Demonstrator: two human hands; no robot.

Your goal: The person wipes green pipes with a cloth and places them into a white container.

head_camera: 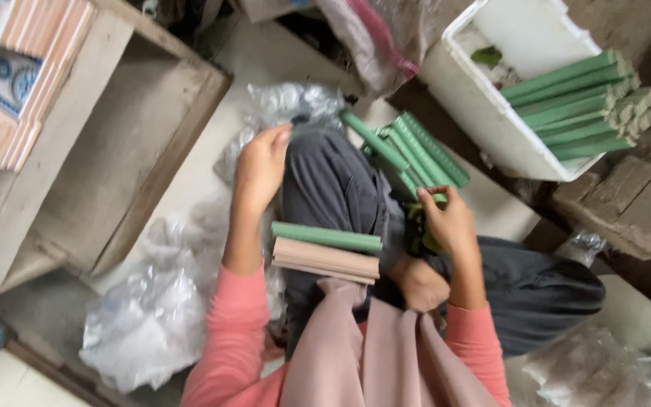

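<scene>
My left hand [260, 162] rests on my raised knee in dark grey trousers, fingers loosely curled and holding nothing that I can see. My right hand [448, 220] pinches the near end of a green roll in a bundle of green rolls [410, 154] lying beside my leg. On my lap lie a green roll [325, 237] and a beige flat roll [325, 258], side by side. Both sleeves are pink.
A white foam box [491, 113] at upper right carries a stack of green rolls [578, 102] on its rim. Crumpled clear plastic bags [148, 316] lie on the floor at left. A wooden shelf unit [107, 151] stands at left, bricks [634, 196] at right.
</scene>
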